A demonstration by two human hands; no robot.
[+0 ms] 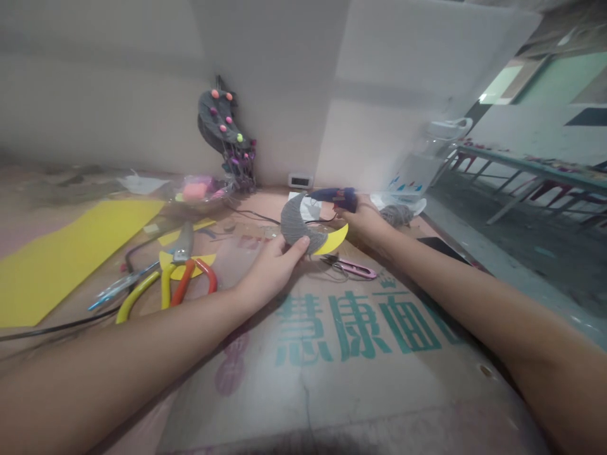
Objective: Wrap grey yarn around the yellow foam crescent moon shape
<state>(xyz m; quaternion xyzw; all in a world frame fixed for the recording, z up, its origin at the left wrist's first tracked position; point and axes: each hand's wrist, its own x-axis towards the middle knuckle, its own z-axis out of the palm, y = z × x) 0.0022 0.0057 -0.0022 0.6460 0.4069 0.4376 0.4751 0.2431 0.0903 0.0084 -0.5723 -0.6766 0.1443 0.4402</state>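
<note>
My left hand (271, 265) is closed on a crescent shape (300, 222), most of it wrapped in grey yarn, with its bare yellow tip (334, 240) pointing right. My right hand (363, 215) grips a blue glue gun (336, 196) just behind and to the right of the crescent. Both hands hover over a flattened cardboard sheet (341, 354) with teal printed characters. A small pink thread snipper (353, 268) lies on the cardboard below the crescent.
Yellow and red handled scissors (177, 278) lie at left on yellow crescent cutouts. A big yellow foam sheet (61, 253) lies far left. A finished grey crescent with coloured pom-poms (222, 123) leans in the corner. Grey yarn ball (397, 215) and a plastic jug (429, 158) stand at right.
</note>
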